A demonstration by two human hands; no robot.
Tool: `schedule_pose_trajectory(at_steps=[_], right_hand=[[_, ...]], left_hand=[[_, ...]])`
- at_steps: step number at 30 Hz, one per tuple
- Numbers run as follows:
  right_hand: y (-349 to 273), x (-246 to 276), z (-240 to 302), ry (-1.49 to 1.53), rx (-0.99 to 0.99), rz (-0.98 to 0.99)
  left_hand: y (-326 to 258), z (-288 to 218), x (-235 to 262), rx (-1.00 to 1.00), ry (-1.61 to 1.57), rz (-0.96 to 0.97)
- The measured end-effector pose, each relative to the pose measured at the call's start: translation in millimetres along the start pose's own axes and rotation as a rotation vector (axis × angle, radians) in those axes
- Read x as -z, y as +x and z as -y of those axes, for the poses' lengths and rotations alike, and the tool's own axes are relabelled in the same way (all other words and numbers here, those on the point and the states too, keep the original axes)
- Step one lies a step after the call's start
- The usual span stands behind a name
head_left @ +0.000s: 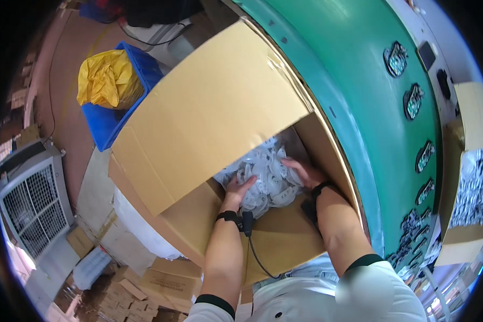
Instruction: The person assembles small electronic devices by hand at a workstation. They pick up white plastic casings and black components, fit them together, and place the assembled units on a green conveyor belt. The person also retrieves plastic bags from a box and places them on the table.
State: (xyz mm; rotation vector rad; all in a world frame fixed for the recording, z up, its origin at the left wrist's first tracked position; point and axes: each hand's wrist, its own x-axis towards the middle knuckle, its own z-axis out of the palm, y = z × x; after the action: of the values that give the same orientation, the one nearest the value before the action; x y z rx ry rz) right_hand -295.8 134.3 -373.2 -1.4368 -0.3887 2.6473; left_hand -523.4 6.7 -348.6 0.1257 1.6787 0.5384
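Note:
Both my arms reach down into a large cardboard box (209,102). Inside lies a heap of translucent white plastic pieces (276,180), thin and rounded, with small dark marks. At the heap's left side is my left hand (240,190), its thumb spread away from the fingers and touching the pieces. Against the right side rests my right hand (306,174), fingers stretched out over the pieces. Neither hand is closed around a piece that I can make out. Some fingertips are hidden among the pieces. A broad flap covers the far left part of the box opening.
Along the right runs a green conveyor belt (333,64) carrying several dark, shiny items (413,101). Beyond it stands an open carton (469,188) of silvery pieces. A blue crate (104,126) with a yellow bag (110,80) sits far left, near a grilled metal unit (35,193).

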Motion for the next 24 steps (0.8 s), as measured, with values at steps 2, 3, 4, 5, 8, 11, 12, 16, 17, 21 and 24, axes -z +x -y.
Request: schedule_pose_trajectory(at_steps=[2,3,4,5,8,11,12,16,17,21,24], right_hand=[[-4,-5,-4,0.023,-0.009,0.072],[-9,-13,-5,-0.006,-0.034,0.08],[-19,-22,-1,-0.039,-0.058,0.081],[-24,-27,-7,-0.042,-0.043,0.088],[-37,-30,-22,-0.003,0.123,0.091],[-34,-28,-20,-0.244,0.109,-0.162],[-23,-21,-27,-0.255,0.177,-0.183],[15,-18,-25,-0.292,0.34,-0.159],[11,-23,-30,-0.295,0.353,-0.165],[-90,-76,28,-0.669,0.281,-0.108],[-139,-113,28,-0.259,0.429,0.188]], left_hand=[[-11,7,-2,0.052,-0.168,0.053],[-9,29,-1,0.091,-0.317,0.092],[-6,42,-6,0.131,-0.468,0.137],[-16,37,-24,0.0,-0.463,0.02],[-31,36,-26,0.142,-0.456,0.044],[-24,56,-11,0.096,-0.509,0.301],[-21,60,-12,0.052,-0.441,0.312],[8,67,2,0.158,-0.555,0.272],[1,60,2,0.101,-0.496,0.228],[-55,45,19,-0.209,-0.473,0.113],[-131,-5,27,-0.555,-0.358,0.21]])
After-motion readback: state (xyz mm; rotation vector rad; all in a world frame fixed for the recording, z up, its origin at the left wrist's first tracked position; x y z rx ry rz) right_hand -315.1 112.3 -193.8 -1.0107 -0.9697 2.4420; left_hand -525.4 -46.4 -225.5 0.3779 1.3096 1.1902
